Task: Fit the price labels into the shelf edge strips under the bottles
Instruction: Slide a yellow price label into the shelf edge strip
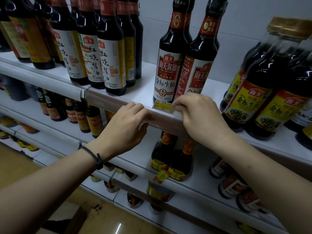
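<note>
one yellow price label pinched by the right hand atop the shelf edge strip, which the left hand grips, below two soy sauce bottles.

Both hands grip the shelf edge strip, the right hand pinching a yellow price label beside the left hand.

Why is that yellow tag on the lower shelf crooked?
The yellow price label on the lower shelf edge strip hangs tilted, seemingly not pushed in properly. The label between both hands is still going in.
</note>
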Action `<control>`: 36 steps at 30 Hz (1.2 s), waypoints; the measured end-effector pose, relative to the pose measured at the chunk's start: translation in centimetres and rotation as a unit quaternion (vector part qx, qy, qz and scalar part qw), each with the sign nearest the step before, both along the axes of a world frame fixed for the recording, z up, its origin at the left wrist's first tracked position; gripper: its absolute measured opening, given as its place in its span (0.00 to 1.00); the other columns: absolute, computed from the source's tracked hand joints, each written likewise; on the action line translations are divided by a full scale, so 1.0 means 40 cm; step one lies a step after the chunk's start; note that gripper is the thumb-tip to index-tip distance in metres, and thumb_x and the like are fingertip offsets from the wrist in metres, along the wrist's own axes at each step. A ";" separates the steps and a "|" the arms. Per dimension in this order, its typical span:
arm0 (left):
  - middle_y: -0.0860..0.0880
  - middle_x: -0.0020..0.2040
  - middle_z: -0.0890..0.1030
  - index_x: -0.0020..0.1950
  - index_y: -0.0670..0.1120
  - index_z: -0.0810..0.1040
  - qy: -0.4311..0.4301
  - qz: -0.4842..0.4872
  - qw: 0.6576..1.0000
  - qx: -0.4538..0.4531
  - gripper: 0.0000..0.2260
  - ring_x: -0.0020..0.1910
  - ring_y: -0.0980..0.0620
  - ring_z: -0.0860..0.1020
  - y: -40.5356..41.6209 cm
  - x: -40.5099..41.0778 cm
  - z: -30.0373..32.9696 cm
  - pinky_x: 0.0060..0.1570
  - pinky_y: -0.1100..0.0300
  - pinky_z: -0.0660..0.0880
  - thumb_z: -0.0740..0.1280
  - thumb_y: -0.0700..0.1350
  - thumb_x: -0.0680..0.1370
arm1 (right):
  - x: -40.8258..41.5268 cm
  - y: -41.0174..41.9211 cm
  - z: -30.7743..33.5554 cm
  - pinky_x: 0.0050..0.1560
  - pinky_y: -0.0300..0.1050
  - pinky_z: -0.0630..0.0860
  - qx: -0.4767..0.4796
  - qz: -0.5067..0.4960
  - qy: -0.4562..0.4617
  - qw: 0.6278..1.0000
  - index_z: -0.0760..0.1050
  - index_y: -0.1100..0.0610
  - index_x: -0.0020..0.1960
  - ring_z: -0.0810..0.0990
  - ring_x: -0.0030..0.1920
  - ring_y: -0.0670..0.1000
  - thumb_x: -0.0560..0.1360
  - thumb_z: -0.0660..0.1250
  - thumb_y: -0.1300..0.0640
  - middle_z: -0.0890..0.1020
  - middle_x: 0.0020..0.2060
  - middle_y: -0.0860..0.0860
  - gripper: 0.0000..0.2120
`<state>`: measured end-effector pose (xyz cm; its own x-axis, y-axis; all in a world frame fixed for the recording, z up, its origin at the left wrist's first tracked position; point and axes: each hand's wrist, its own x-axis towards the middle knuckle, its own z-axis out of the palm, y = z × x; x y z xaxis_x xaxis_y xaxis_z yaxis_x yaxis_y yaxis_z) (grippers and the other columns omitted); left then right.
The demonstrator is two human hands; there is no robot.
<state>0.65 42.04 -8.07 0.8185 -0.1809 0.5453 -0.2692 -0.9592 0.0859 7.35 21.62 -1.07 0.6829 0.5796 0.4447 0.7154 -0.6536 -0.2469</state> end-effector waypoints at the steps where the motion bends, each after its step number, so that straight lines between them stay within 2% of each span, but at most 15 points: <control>1: 0.47 0.49 0.78 0.55 0.45 0.77 -0.005 -0.003 1.000 0.000 0.08 0.48 0.44 0.74 0.002 -0.002 -0.002 0.45 0.47 0.73 0.66 0.43 0.76 | 0.000 0.003 -0.003 0.54 0.54 0.78 0.000 -0.002 0.014 1.000 0.82 0.54 0.55 0.82 0.54 0.56 0.78 0.66 0.61 0.86 0.50 0.52 0.09; 5: 0.47 0.48 0.79 0.54 0.45 0.78 -0.013 -0.007 1.000 -0.002 0.08 0.48 0.44 0.75 0.005 -0.003 -0.006 0.44 0.46 0.73 0.66 0.43 0.77 | 0.004 0.008 -0.010 0.51 0.53 0.80 0.004 -0.012 0.039 0.999 0.81 0.51 0.50 0.82 0.50 0.55 0.77 0.69 0.58 0.85 0.46 0.50 0.04; 11: 0.48 0.50 0.79 0.56 0.46 0.79 -0.003 -0.005 1.000 0.009 0.09 0.48 0.45 0.75 0.013 0.002 -0.001 0.45 0.48 0.72 0.64 0.46 0.78 | 0.006 0.023 -0.010 0.50 0.53 0.79 -0.038 -0.003 0.014 0.999 0.82 0.54 0.50 0.81 0.49 0.54 0.76 0.70 0.59 0.83 0.46 0.50 0.04; 18: 0.48 0.50 0.78 0.56 0.47 0.78 0.000 -0.012 1.000 0.005 0.09 0.48 0.47 0.74 0.015 0.005 0.001 0.45 0.49 0.72 0.64 0.48 0.78 | 0.000 0.026 -0.026 0.44 0.53 0.79 -0.081 -0.007 -0.045 0.996 0.80 0.55 0.49 0.80 0.47 0.58 0.74 0.70 0.61 0.81 0.44 0.51 0.04; 21: 0.48 0.50 0.78 0.55 0.47 0.77 -0.002 -0.014 1.000 0.009 0.09 0.48 0.47 0.74 0.016 0.009 0.004 0.45 0.49 0.72 0.65 0.48 0.78 | -0.004 0.023 -0.026 0.43 0.51 0.78 -0.085 -0.023 -0.064 0.994 0.80 0.53 0.51 0.80 0.48 0.57 0.75 0.70 0.58 0.82 0.45 0.49 0.05; 27: 0.50 0.48 0.77 0.54 0.48 0.77 -0.007 -0.003 1.000 0.012 0.09 0.47 0.48 0.72 0.011 0.013 0.004 0.44 0.50 0.71 0.64 0.50 0.78 | -0.004 0.017 -0.044 0.43 0.46 0.66 -0.087 -0.059 -0.052 0.993 0.78 0.50 0.51 0.79 0.51 0.56 0.75 0.70 0.52 0.83 0.47 0.48 0.06; 36: 0.49 0.47 0.77 0.61 0.51 0.75 -0.023 0.018 0.998 0.049 0.14 0.44 0.47 0.71 -0.001 0.027 0.002 0.42 0.49 0.71 0.66 0.54 0.78 | -0.009 0.023 -0.045 0.43 0.48 0.70 -0.092 -0.074 -0.059 0.991 0.77 0.50 0.49 0.80 0.48 0.57 0.74 0.71 0.50 0.83 0.47 0.48 0.06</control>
